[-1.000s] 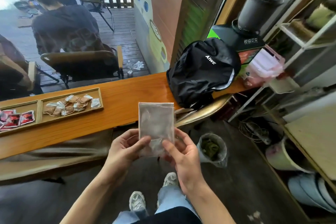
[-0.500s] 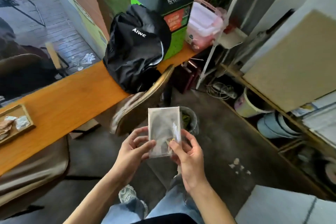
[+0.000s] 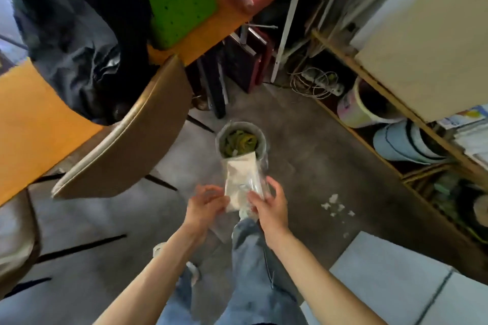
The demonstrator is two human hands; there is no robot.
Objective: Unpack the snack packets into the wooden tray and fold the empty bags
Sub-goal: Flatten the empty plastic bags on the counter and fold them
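I see my right hand (image 3: 269,206) pinching the near end of the clear bag (image 3: 244,182), thumb on top. My left hand (image 3: 206,206) is loosely open just left of the bag; I cannot tell whether it touches. The bag's far end overlaps the bin (image 3: 241,140) on the floor.
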